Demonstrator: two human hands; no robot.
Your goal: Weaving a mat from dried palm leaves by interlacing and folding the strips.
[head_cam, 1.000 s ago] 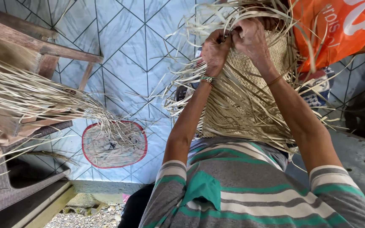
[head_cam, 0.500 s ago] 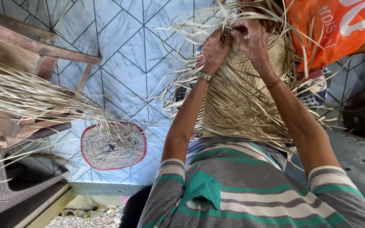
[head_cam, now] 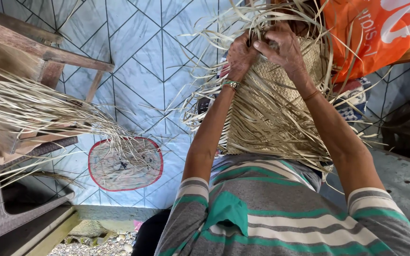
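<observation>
Both hands, left hand and right hand, pinch loose pale straw strips at the top edge of a tan half-woven straw mat, beside an orange plastic bag.

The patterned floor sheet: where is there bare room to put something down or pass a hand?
Bare room lies on the patterned floor sheet, between the wooden bench, the loose straw bundle and the woven mat. It is crowded around the left hand and right hand, where loose strips stick out, and by the orange bag.
</observation>
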